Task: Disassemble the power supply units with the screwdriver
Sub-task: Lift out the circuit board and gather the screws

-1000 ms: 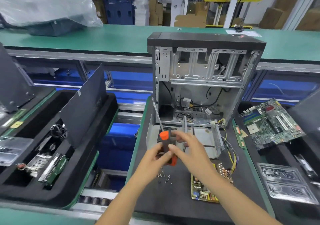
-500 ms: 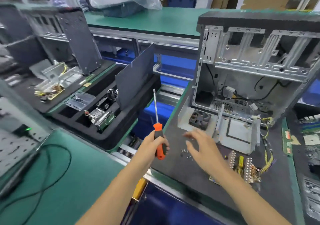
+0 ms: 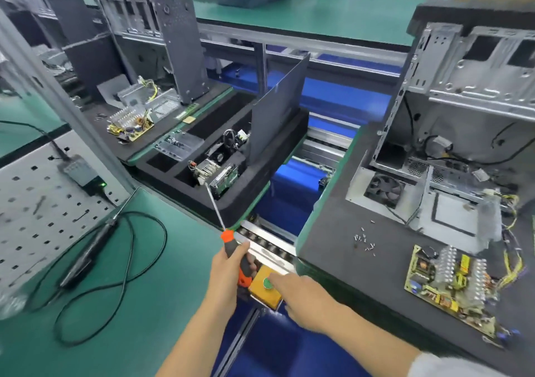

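Note:
My left hand (image 3: pixel 228 272) grips the orange-and-black handle of a long screwdriver (image 3: pixel 223 231), whose shaft points up and away over the conveyor. My right hand (image 3: pixel 304 298) reaches to a yellow box (image 3: pixel 265 291) on the conveyor rail, its forefinger at the box's green button (image 3: pixel 267 282). On the dark foam pallet (image 3: pixel 333 246) to the right lie the opened power supply housing with its fan (image 3: pixel 385 187), the bare yellow power supply board (image 3: pixel 451 278) and several loose screws (image 3: pixel 364 240).
An open computer case (image 3: pixel 469 66) stands at the back of the pallet. Left of it a foam tray (image 3: pixel 231 174) holds removed parts and an upright panel (image 3: pixel 278 110). Another pallet with a power supply board (image 3: pixel 130 124) lies further left. An electric screwdriver with cable (image 3: pixel 86 252) lies on the green bench.
My view has swung left and down. My left hand brought the screwdriver back over the conveyor edge, and my right hand left the pallet and came to the yellow button box.

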{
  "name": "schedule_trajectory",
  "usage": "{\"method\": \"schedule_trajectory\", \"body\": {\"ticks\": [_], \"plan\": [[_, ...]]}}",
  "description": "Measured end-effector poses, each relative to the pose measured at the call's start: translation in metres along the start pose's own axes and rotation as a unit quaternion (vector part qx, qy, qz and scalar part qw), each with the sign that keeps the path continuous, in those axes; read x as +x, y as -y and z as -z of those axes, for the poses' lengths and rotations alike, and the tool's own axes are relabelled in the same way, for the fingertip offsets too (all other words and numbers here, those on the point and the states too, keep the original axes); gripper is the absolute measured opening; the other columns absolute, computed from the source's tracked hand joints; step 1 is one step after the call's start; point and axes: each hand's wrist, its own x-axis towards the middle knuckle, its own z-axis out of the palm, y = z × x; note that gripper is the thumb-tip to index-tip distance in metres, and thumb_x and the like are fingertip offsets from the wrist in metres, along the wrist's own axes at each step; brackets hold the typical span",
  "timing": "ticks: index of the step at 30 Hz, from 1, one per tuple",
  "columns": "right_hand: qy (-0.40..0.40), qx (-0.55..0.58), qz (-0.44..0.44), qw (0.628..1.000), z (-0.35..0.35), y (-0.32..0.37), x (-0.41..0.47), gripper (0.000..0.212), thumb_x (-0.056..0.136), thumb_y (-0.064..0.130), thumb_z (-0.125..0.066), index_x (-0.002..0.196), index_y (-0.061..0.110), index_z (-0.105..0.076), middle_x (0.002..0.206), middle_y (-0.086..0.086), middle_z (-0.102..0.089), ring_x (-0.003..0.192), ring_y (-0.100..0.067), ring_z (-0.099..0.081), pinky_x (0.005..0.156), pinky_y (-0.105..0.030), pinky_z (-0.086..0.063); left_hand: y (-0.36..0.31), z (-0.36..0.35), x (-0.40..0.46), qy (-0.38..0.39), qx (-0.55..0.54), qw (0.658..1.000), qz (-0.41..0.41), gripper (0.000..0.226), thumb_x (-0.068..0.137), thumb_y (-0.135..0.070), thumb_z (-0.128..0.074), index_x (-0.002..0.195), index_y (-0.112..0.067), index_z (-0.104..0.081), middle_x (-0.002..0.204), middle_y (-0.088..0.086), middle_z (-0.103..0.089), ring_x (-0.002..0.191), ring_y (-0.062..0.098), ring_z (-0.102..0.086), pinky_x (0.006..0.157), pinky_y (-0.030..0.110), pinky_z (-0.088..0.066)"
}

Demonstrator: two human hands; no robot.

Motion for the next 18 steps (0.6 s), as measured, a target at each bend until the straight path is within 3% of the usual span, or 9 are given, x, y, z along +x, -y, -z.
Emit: {"method": "schedule_trajectory", "body": {"ticks": [3,6,8,11,16,18], "plan": [[0.036,-0.036,-0.026,0.998,-0.024,0.007,0.016,0.062,0.082,-0.002,-0.05,0.139,0.011,-0.028,0.133,-0.01,-0.046,0.116,-0.032,-0.047,0.081,-0.037,-0.037,0.003,0.021,0.009,-0.001,0.003,1.0,0.02,0.022,0.094,-0.015,-0.061,0.076,-0.006,-0.053,0.054,0.004,-0.056,0.046,0.015,-0.053,0.053,0.031,-0.046],[0.073,-0.083,-0.017,0.994,-0.038,0.012,0.021,0.074,0.088,0.002,-0.049,0.152,0.011,-0.012,0.16,-0.005,-0.008,0.135,-0.028,-0.031,0.106,-0.039,-0.032,0.003,0.038,0.016,0.012,0.007,0.999,0.032,0.02,0.094,-0.014,-0.06,0.078,-0.005,-0.052,0.059,0.007,-0.055,0.051,0.017,-0.053,0.053,0.03,-0.047],[0.089,-0.083,-0.015,0.992,-0.042,0.016,0.02,0.076,0.089,0.001,-0.046,0.153,0.012,-0.008,0.161,-0.003,0.0,0.137,-0.024,-0.027,0.108,-0.038,-0.03,0.001,0.046,0.02,0.019,0.006,0.999,0.041,0.019,0.093,-0.011,-0.06,0.077,-0.006,-0.051,0.062,0.009,-0.053,0.053,0.019,-0.051,0.053,0.03,-0.047],[0.099,-0.076,-0.026,0.992,-0.042,0.019,0.015,0.078,0.089,0.001,-0.045,0.153,0.012,-0.004,0.161,-0.003,-0.003,0.135,-0.023,-0.031,0.105,-0.037,-0.032,-0.002,0.051,0.023,0.034,0.012,0.998,0.043,0.017,0.093,-0.01,-0.06,0.079,-0.006,-0.051,0.064,0.01,-0.053,0.054,0.019,-0.051,0.052,0.029,-0.047],[0.076,-0.054,-0.071,0.993,-0.038,0.026,0.017,0.075,0.09,0.004,-0.048,0.153,0.013,-0.008,0.146,-0.011,-0.037,0.114,-0.031,-0.046,0.082,-0.038,-0.036,-0.007,0.051,0.023,0.034,0.01,0.998,0.048,0.017,0.094,-0.012,-0.059,0.08,-0.006,-0.052,0.066,0.011,-0.054,0.057,0.021,-0.053,0.058,0.032,-0.049],[0.077,-0.071,-0.074,0.992,-0.037,0.028,0.019,0.076,0.089,0.005,-0.051,0.152,0.012,-0.009,0.142,-0.011,-0.04,0.112,-0.031,-0.047,0.08,-0.037,-0.036,-0.007,0.049,0.022,0.033,0.022,0.998,0.047,0.018,0.094,-0.014,-0.059,0.079,-0.006,-0.053,0.065,0.01,-0.056,0.058,0.02,-0.053,0.059,0.032,-0.049]]}}
